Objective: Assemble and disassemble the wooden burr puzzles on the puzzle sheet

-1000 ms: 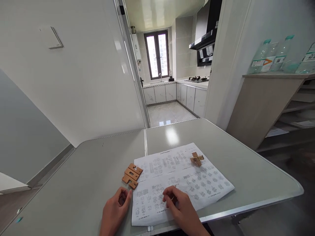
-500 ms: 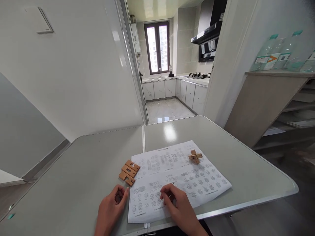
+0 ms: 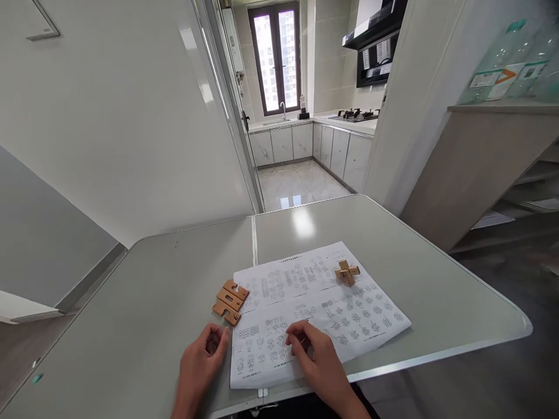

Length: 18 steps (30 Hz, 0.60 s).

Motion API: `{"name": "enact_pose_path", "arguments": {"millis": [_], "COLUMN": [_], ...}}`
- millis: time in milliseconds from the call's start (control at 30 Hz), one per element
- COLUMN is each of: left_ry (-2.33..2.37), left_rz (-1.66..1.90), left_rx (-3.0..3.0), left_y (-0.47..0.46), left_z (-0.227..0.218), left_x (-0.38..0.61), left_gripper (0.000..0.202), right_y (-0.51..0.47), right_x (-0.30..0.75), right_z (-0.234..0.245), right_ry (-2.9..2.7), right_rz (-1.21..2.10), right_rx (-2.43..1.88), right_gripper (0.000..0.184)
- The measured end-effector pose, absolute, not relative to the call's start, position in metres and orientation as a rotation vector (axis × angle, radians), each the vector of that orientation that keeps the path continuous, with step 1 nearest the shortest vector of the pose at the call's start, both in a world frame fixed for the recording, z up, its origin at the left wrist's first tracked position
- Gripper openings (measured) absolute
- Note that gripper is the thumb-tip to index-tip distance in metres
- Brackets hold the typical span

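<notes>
My left hand rests on the table at the paper's left edge, fingers curled towards the thumb and nothing seen in them. Over the lower part of a printed instruction sheet lies my right hand, its fingers bent in and closed, also without anything visible in the grip. Just beyond my left hand are three flat wooden puzzle pieces with notches or slots, marked with numbers and set side by side, partly by the sheet's edge. An assembled cross-shaped wooden puzzle stands on the sheet's upper right.
The grey-green folding table has a metal rim and a seam down its middle. A small teal object lies near its left edge. At the right, plastic bottles stand on a wooden shelf unit. A kitchen lies beyond the doorway.
The camera view has shifted slightly, so the room sits a little differently in the picture. Both hands keep nearly the same pose, and the wooden pieces stay where they were.
</notes>
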<state>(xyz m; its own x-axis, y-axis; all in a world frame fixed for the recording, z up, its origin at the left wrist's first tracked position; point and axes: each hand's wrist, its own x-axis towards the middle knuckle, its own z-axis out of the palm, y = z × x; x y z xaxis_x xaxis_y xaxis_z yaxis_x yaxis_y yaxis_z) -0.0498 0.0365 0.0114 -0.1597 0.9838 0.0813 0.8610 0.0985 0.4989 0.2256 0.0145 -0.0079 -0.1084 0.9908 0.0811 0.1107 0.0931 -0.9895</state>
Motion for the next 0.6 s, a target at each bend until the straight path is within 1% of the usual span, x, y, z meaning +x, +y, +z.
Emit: {"name": "enact_pose_path", "arguments": {"millis": [333,600], "left_ry": [2.136,2.230], "left_rz": [0.621,0.520], "left_rx": [1.852,1.830], "left_y": [0.0380,0.0429], "left_z": [0.0173,0.0182], "left_x": [-0.0436,-0.0437], "left_gripper": [0.045,0.045], "right_y": [0.0149,0.0181], "right_x": [0.2262,0.2230], "right_z": [-0.0035,-0.0112], "right_ry": [-1.377,-1.368], "right_rz": [1.157,1.206], "right_rx": [-1.183,-1.140], "right_gripper": [0.019,0.023]}}
